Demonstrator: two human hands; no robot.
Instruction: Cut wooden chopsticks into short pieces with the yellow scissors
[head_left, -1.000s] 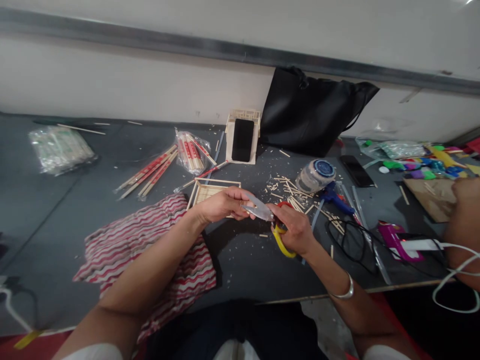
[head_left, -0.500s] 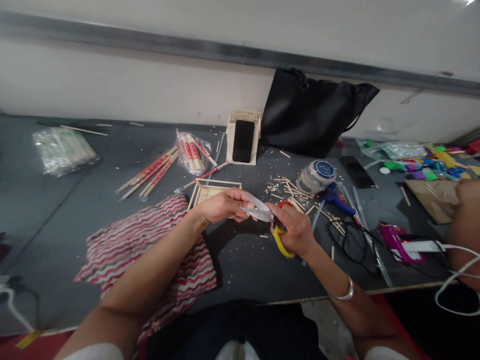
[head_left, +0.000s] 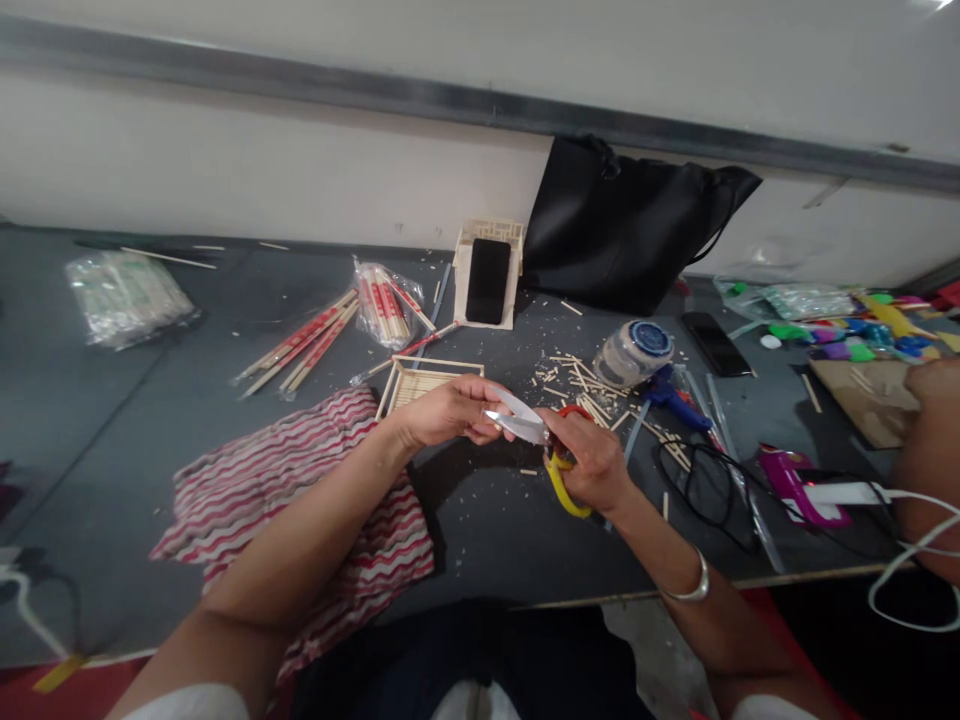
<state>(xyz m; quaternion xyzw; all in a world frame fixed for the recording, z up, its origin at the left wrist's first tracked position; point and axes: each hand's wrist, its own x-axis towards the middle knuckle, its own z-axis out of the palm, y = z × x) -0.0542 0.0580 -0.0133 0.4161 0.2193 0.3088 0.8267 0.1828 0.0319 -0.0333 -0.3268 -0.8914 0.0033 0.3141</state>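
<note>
Right hand (head_left: 592, 462): gripping yellow-and-red-handled steel scissors (head_left: 534, 428) above the grey table (head_left: 150, 420), with the blades parted and the tips pointing left.
Left hand (head_left: 448, 410): fingers pinched together at the blade tips; whatever they hold is too small to make out.
Behind the hands: flat frame of pale wooden sticks (head_left: 420, 380).
Under the left forearm: red-and-white striped cloth (head_left: 300, 500).

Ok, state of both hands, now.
Left hand: pinched shut at the blade tips of the scissors; what it pinches cannot be told.
Right hand: shut around the scissors handles.
</note>
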